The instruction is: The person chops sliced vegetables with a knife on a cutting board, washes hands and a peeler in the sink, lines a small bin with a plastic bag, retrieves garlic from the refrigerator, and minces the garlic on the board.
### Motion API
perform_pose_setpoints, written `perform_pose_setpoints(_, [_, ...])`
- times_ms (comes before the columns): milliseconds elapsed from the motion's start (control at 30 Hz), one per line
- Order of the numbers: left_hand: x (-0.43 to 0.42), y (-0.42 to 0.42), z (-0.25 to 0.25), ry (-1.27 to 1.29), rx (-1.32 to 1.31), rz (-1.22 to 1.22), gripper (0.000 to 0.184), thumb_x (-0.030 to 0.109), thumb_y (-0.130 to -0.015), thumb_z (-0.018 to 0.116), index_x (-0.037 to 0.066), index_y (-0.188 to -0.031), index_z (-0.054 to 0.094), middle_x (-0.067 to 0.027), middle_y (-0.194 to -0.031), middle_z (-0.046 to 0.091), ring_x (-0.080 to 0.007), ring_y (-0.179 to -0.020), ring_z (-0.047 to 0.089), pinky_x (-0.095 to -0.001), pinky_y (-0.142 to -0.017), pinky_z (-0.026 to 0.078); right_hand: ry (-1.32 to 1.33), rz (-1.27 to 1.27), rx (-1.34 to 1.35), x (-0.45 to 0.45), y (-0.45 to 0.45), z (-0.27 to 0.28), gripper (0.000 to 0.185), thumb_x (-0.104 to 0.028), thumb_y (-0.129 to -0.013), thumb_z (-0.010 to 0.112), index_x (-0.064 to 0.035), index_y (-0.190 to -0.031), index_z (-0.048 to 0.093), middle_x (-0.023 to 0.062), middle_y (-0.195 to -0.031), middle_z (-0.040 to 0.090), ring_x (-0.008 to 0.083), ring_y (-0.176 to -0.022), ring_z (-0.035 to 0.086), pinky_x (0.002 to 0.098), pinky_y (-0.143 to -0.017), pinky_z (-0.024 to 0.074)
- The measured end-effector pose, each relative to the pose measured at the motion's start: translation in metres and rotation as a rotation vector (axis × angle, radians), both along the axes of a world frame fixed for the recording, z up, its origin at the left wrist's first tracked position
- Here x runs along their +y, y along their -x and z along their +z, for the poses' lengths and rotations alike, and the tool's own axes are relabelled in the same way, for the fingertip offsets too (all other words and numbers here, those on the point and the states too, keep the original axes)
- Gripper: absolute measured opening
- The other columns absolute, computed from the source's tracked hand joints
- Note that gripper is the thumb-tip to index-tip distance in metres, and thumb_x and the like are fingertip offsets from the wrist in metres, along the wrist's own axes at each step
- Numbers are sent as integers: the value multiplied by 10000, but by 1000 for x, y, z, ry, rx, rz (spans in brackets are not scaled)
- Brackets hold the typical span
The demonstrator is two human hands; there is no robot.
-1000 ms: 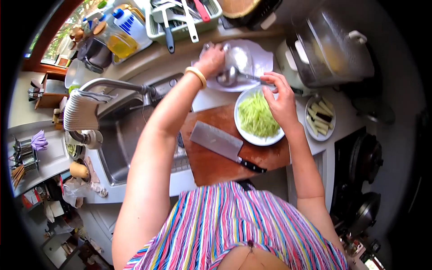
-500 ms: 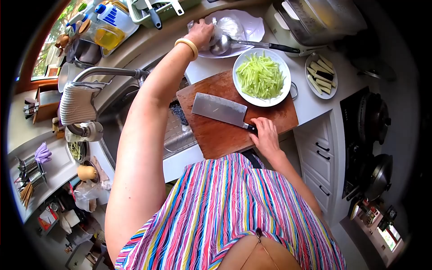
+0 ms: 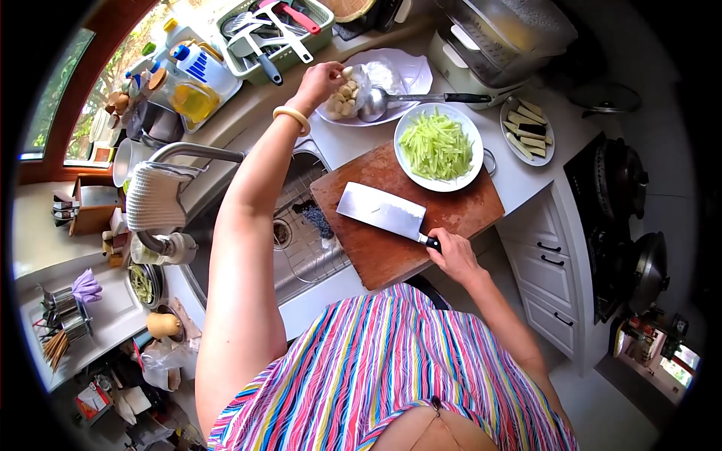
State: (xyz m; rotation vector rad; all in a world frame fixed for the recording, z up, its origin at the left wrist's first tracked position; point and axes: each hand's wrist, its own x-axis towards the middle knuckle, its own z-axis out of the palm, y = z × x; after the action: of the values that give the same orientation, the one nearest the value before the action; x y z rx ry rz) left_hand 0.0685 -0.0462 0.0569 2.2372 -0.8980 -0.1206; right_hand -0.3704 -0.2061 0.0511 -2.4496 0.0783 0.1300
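Note:
My left hand (image 3: pixel 323 83) is at a clear plastic bag (image 3: pixel 364 81) of peeled garlic cloves (image 3: pixel 344 99); its fingertips pinch what looks like one pale clove. The bag rests on a white scalloped plate (image 3: pixel 415 69), beside a metal ladle (image 3: pixel 374 104) with a black handle. My right hand (image 3: pixel 456 255) is closed round the black handle of a cleaver (image 3: pixel 382 212). The cleaver lies flat on a wooden cutting board (image 3: pixel 353 259), blade pointing left. A white plate (image 3: pixel 475 164) heaped with green shreds (image 3: pixel 436 144) stands on the board's far right part.
Left of the board is a sink (image 3: pixel 301 259) with a wire rack and a cloth-draped faucet (image 3: pixel 156 197). An oval plate of cut eggplant strips (image 3: pixel 530 129) sits at right, near the stove (image 3: pixel 602 225). Behind stand a utensil basket (image 3: pixel 252 71) and a steamer (image 3: pixel 466 68).
My left hand has drawn back slightly from the bag, uncovering the garlic cloves. My right fingers, loosely over the cleaver handle before, are now curled round it. The head view has shifted.

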Motion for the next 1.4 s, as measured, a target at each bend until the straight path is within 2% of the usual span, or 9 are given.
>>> perform_pose_setpoints(100, [7, 6, -2, 206, 323, 5, 286, 114, -786, 696, -19, -1033, 638, -52, -795, 673, -75, -760, 618, -239, -698, 494, 4, -26, 1, 0, 5, 3, 288, -134, -785, 656, -84, -1016, 492, 136, -866, 621, 335, -793, 616, 434, -675, 474])
perform_pose_setpoints(200, [22, 57, 28, 468, 483, -42, 268, 91, -824, 668, -38, -1054, 622, -60, -833, 674, -99, -764, 622, -246, -717, 501, -43, -91, 46, -3, 23, 12, 310, -120, -801, 635, -83, -1080, 505, 135, -943, 637, 332, -844, 622, 419, -711, 485])
perform_pose_setpoints(333, [61, 151, 37, -140, 220, -25, 233, 114, -855, 640, 21, -1069, 638, -110, -800, 663, -105, -720, 626, -251, -697, 509, -227, -207, -89, 2, 67, 23, 373, -99, -833, 585, -87, -1201, 522, 140, -1089, 630, 318, -963, 616, 387, -796, 492])
perform_pose_setpoints(467, [63, 259, -34, -264, -58, -162, 183, 129, -784, 631, 42, -943, 656, -180, -840, 631, -343, -794, 605, -384, -731, 504, -286, -209, -166, 5, 111, 23, 452, -55, -862, 530, -112, -1308, 492, 146, -1157, 605, 323, -1010, 601, 353, -832, 484])
perform_pose_setpoints(633, [52, 332, -37, -210, -91, 47, 193, 117, -732, 679, 62, -903, 607, -159, -866, 545, -375, -840, 573, -445, -762, 484, -157, -200, -206, 21, 139, 18, 506, -64, -858, 562, -184, -1341, 474, 125, -851, 569, 323, -760, 587, 405, -645, 484])
perform_pose_setpoints(800, [75, 349, -57, -203, -59, 200, 263, 165, -731, 701, 60, -948, 595, -184, -922, 566, -396, -841, 577, -449, -753, 490, 54, -154, -233, 53, 126, -8, 582, -57, -849, 554, -257, -1379, 420, 144, -877, 513, 346, -760, 582, 431, -655, 496])
perform_pose_setpoints(967, [111, 376, -40, -157, 30, 345, 240, 195, -754, 700, 63, -935, 613, -161, -898, 583, -356, -835, 590, -429, -726, 488, 138, -34, 1, 72, 119, -37, 579, -116, -853, 548, -290, -1384, 398, 183, -860, 513, 395, -660, 586, 476, -629, 504])
perform_pose_setpoints(1233, [148, 394, -39, 15, 68, 395, 276, 216, -732, 754, 41, -905, 629, -91, -758, 568, -204, -651, 560, -318, -613, 469, 160, -198, -487, 98, 105, 6, 669, -61, -803, 572, -276, -1405, 373, 131, -794, 492, 355, -611, 579, 415, -539, 510])
perform_pose_setpoints(1400, [170, 394, -53, 92, 90, 346, 288, 211, -727, 764, 36, -915, 635, -88, -750, 555, -191, -637, 538, -315, -609, 462, 317, -141, -71, 119, 105, -53, 700, -78, -814, 555, -299, -1430, 304, 172, -809, 519, 394, -616, 576, 481, -591, 510])
